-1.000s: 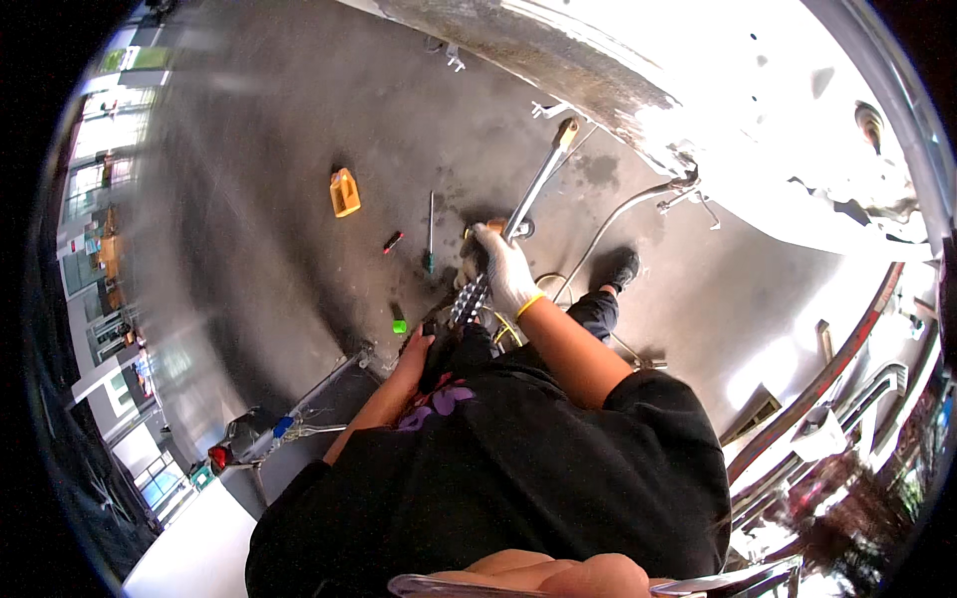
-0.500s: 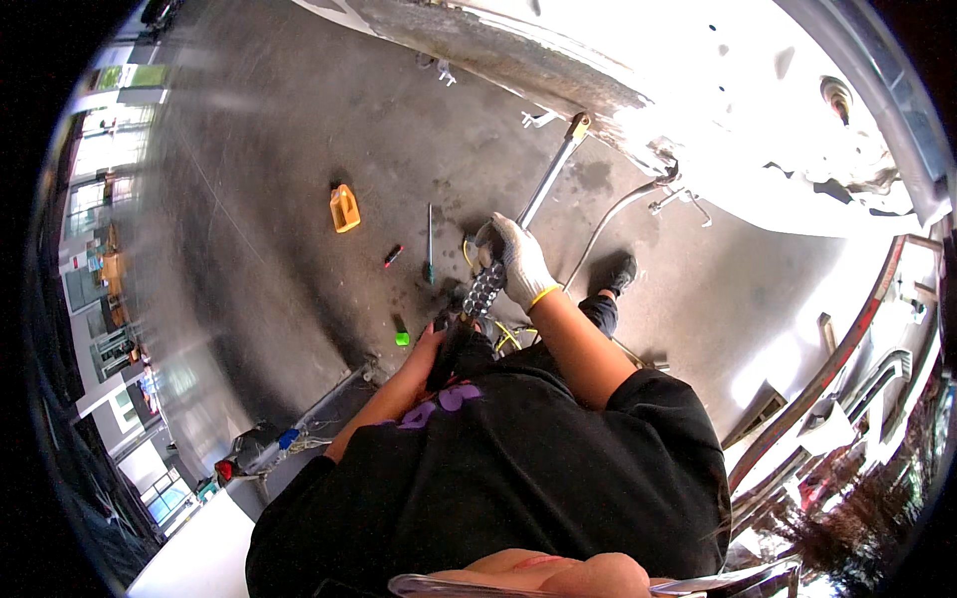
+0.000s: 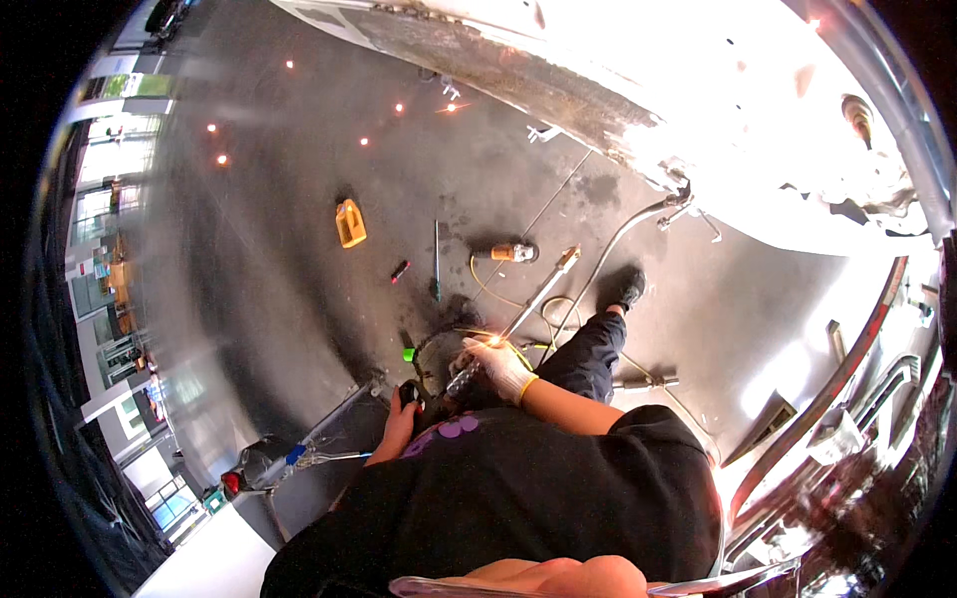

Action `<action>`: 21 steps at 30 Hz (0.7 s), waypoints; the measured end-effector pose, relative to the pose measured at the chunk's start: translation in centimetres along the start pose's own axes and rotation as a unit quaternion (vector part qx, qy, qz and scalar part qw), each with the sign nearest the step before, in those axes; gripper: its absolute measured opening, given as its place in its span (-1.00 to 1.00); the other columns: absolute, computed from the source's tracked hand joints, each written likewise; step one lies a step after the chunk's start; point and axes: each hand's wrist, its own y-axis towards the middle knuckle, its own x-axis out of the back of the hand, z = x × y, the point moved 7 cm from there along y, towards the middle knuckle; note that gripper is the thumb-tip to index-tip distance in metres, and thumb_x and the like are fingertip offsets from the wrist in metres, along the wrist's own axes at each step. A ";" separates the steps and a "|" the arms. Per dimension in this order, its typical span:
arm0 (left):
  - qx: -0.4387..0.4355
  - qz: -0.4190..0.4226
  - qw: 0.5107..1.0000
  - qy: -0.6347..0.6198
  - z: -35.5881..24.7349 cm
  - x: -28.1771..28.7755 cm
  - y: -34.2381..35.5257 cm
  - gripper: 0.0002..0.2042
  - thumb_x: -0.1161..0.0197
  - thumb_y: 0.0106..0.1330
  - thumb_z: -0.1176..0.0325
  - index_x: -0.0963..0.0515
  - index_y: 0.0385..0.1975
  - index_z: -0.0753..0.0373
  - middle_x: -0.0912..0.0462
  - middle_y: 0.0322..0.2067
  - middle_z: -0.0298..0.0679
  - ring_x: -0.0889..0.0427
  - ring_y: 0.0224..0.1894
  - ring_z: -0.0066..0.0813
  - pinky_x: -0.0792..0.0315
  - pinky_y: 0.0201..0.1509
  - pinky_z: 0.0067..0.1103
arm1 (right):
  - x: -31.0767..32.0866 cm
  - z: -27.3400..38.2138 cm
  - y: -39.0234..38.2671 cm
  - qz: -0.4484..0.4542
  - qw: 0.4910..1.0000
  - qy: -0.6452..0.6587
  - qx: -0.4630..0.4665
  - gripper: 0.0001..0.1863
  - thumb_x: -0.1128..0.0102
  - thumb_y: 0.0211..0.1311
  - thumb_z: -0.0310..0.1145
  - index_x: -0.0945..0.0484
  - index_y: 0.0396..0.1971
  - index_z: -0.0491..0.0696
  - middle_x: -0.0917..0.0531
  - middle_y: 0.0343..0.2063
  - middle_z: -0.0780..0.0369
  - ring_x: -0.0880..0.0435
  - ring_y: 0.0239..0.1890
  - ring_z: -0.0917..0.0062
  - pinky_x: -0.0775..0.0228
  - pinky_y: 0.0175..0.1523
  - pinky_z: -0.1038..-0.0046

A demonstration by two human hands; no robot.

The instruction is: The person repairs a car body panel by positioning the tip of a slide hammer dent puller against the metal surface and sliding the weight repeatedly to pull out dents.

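Observation:
My right hand (image 3: 503, 369), in a white work glove with a yellow cuff, is closed around a long silver metal rod tool (image 3: 526, 311) with a brass-coloured tip. A ribbed dark grip (image 3: 462, 382) shows just below the glove. The tip points up and right, apart from the white vehicle body (image 3: 638, 60). A bright orange glow sits on the glove's fingers. My bare left hand (image 3: 398, 427) is wrapped around a dark handle-like object whose lower part is hidden; whether it belongs to the rod tool I cannot tell.
An orange angle grinder (image 3: 508, 252), a long screwdriver (image 3: 437, 264), a small red tool (image 3: 400, 271), a green piece (image 3: 409, 354) and a cut yellow jug (image 3: 360, 235) lie on the floor. A thick cable (image 3: 616, 245) runs to the vehicle. Glowing sparks are scattered far left.
The rod tool's tip has come away from the vehicle's lower edge, and both hands have drawn back toward my body. Sparks have appeared, and the angle grinder has come into sight.

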 end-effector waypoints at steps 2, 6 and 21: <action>-0.015 0.026 0.999 -0.035 0.9 -0.8 0.6 -0.23 -0.15 0.55 0.16 -0.04 0.67 0.28 -0.53 0.33 0.05 -0.59 0.25 -0.09 -0.44 0.36 -0.38 | 0.3 -2.9 2.8 0.008 1.000 0.030 0.000 -0.65 -0.31 0.55 -0.13 -0.69 -0.24 -0.17 -0.76 -0.41 0.15 -0.76 -0.27 0.36 -0.61 -0.08 0.27; -0.144 0.124 0.963 -0.189 5.7 -3.6 6.7 -0.31 -0.08 0.62 0.19 -0.08 0.66 0.26 -0.43 0.44 0.02 -0.46 0.43 -0.11 -0.34 0.47 -0.38 | -2.8 4.9 1.6 -0.029 0.999 -0.012 0.015 -0.53 -0.29 0.54 -0.01 -0.67 -0.15 -0.22 -0.78 -0.34 0.08 -0.78 -0.31 0.32 -0.64 -0.10 0.26; 0.006 0.235 0.921 -0.312 -10.0 -9.0 1.8 -0.48 -0.10 0.61 0.16 -0.33 0.50 0.12 -0.59 0.23 -0.13 -0.60 0.19 -0.24 -0.52 0.26 -0.37 | 1.7 13.9 4.3 -0.047 0.990 0.084 0.105 -0.69 -0.20 0.56 -0.15 -0.61 -0.24 -0.13 -0.62 -0.53 0.17 -0.67 -0.54 0.26 -0.63 -0.34 0.14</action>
